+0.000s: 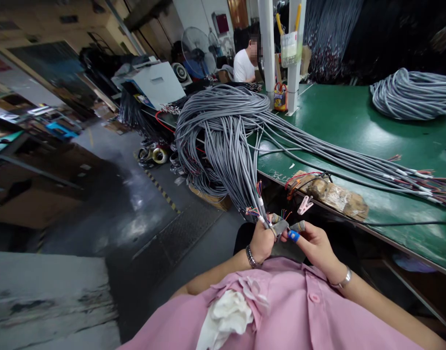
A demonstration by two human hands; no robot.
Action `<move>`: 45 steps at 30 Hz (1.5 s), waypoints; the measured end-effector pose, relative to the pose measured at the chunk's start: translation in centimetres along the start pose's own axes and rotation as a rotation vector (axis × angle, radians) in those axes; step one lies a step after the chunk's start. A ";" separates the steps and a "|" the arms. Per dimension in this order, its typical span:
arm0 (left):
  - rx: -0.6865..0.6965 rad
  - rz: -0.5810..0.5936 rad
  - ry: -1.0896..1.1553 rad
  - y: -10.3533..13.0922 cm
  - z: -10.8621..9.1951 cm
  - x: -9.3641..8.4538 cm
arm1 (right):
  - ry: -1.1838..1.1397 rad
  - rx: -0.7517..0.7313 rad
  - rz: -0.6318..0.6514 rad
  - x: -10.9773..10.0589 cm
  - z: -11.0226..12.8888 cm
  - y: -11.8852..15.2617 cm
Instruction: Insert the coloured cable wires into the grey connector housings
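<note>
My left hand [263,241] is closed around the ends of a few grey cables [257,206], whose thin coloured wires [252,212] fan out above the fingers. Close beside it, my right hand [315,243] pinches at the wire ends, thumb and forefinger together; the exact bit between them is too small to make out. Finger wraps cover several fingertips, grey on most and blue on the right thumb. From the held ends the cables run up into a thick grey cable bundle [226,104] draped over the bench edge.
On the green bench [339,116] lie a taped wooden block [335,194], stripped cable ends [419,182] and a coiled cable bundle [412,95]. A pink clip [305,205] sits at the bench edge. White posts [268,48] rise behind; a person in white [242,65] sits farther back.
</note>
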State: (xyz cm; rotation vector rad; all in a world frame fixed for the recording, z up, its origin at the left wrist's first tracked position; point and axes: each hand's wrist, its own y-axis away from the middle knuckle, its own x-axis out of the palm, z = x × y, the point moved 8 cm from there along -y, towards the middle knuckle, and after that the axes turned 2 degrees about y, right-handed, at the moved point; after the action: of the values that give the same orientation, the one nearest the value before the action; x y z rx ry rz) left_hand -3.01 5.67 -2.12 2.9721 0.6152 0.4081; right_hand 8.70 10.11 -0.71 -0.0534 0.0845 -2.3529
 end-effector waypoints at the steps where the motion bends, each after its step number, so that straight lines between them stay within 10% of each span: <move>1: -0.008 0.005 -0.005 0.0 0.0 0.0 | 0.008 0.007 0.013 -0.1 0.0 0.0; 15: -0.122 0.213 -0.143 0.8 0.7 1.4 | -0.210 0.214 -0.058 -0.7 -1.0 -0.7; 34: -0.122 0.155 -0.132 0.4 -0.2 0.6 | -0.526 0.273 -0.146 -1.7 -3.7 -0.1; 45: -0.179 0.228 -0.178 0.4 1.2 1.2 | -0.219 0.259 -0.052 -1.4 -2.1 -0.9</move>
State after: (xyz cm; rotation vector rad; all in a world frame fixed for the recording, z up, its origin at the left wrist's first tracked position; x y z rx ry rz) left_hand -1.53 5.77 -2.95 2.8708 0.2107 0.1966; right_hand 8.86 11.85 -2.74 -0.1878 -0.3317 -2.3750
